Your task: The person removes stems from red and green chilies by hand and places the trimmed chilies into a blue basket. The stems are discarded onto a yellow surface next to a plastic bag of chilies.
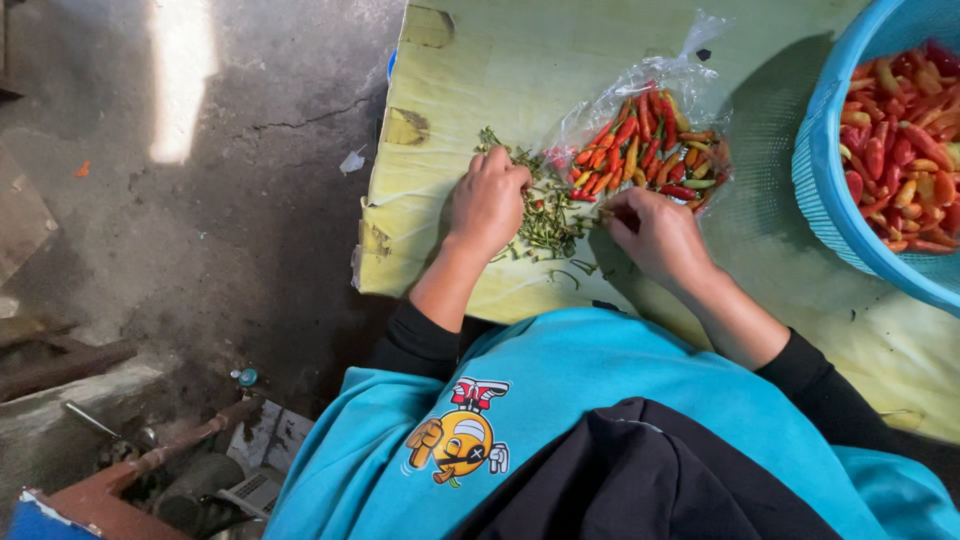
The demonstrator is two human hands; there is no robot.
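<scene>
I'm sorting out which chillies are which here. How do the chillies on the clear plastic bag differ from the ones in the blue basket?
The chillies on the plastic bag lie in a small flat heap on the cardboard, close to the right hand; the chillies in the blue basket fill a deep container, away from both hands. The bag heap shows some green stems; on the basket chillies I cannot make out stems. Both are mixed red and orange.

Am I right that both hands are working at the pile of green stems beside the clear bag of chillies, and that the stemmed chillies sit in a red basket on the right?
Not quite: the basket is blue, not red, as the head view shows. The rest holds: the left hand and right hand are at the green stems beside the clear bag of chillies.
</scene>
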